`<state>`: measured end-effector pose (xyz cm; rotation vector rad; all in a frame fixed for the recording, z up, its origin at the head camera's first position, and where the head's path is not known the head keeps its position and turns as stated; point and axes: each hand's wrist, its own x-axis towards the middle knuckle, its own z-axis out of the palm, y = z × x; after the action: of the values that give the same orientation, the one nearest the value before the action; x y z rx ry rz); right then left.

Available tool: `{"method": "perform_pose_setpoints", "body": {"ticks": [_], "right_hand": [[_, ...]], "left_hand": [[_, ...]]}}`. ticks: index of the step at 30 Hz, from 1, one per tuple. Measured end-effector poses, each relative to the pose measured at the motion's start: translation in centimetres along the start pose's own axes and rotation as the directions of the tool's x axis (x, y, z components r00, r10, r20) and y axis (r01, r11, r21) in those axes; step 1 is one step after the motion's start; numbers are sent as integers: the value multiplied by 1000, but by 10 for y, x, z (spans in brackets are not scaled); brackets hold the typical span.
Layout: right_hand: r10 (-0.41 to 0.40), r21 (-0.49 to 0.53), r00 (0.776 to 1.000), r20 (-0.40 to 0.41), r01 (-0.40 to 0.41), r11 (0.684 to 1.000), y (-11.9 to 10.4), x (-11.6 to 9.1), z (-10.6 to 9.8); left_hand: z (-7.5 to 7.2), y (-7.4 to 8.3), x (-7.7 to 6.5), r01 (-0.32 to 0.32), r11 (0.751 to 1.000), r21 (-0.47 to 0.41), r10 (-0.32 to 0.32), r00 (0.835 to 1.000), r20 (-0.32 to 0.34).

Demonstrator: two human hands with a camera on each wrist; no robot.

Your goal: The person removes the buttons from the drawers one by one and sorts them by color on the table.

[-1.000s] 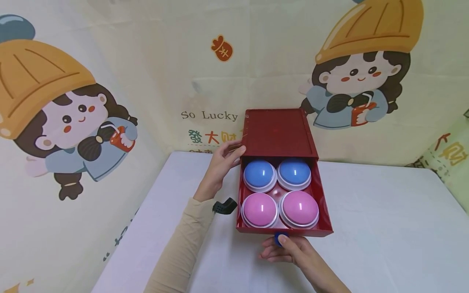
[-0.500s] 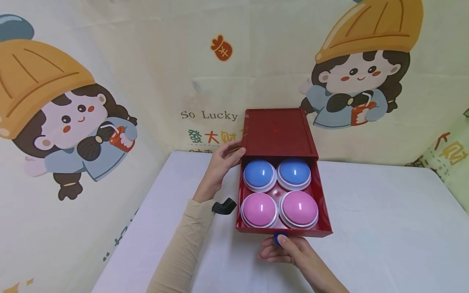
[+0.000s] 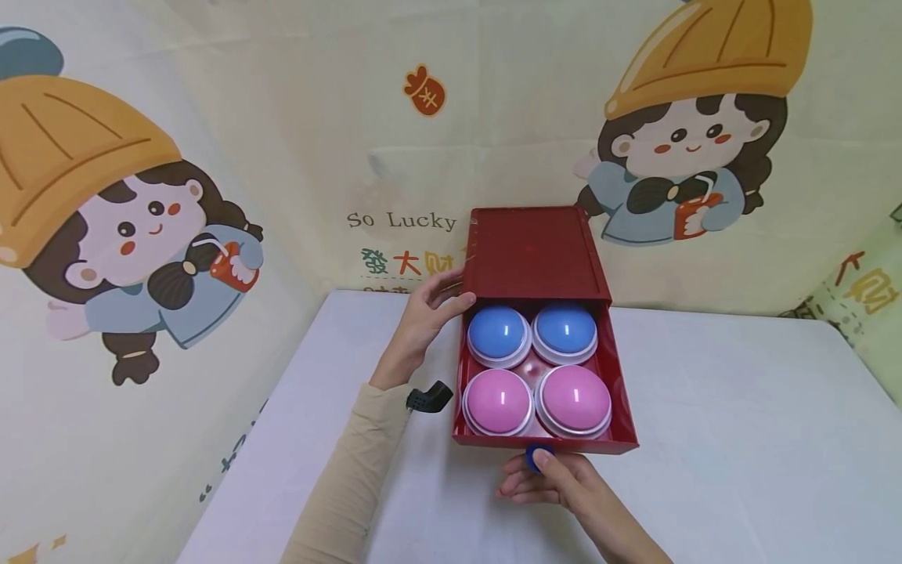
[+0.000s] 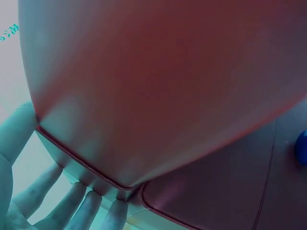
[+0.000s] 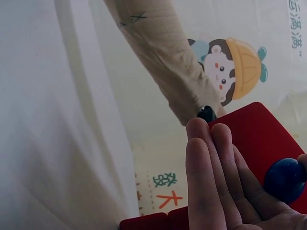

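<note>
A red box [image 3: 532,254] has its drawer [image 3: 533,374] pulled out toward me in the head view. Two blue domes [image 3: 496,332] with white rims sit at the back of the drawer, and two pink domes [image 3: 499,401] at the front. On the drawer's front is a round blue knob [image 3: 538,459], which my right hand [image 3: 564,482] pinches under the thumb. In the right wrist view, the other fingers [image 5: 205,179] of that hand extend beside the knob. My left hand [image 3: 425,317] grips the box's left side, thumb at the front edge; its fingers [image 4: 91,203] press the casing in the left wrist view.
The box stands on a white-covered table [image 3: 726,407], near the back edge. Behind it hangs a printed cloth [image 3: 310,117] with cartoon figures. A black device [image 3: 430,397] is on the left wrist by the beige sleeve [image 3: 352,478].
My left thumb has shifted slightly down along the box's edge. The box, its drawer and my right hand look the same.
</note>
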<state>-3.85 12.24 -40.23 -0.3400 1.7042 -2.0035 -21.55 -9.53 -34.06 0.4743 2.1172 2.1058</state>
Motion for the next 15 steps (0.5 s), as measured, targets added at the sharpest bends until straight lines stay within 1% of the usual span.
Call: {"method": "perform_pose_setpoints", "body": {"ticks": [9,15], "right_hand": [[30,-7,999,-11,-30,1000,-2,1,1],[41,4,999,-12,-41,999,-1,0,0]], "left_hand": [[-1,0,-1,16,1000,4,-16,1000,-7],[-1,-1,0,9,1000,15,-9,1000,-3]]}}
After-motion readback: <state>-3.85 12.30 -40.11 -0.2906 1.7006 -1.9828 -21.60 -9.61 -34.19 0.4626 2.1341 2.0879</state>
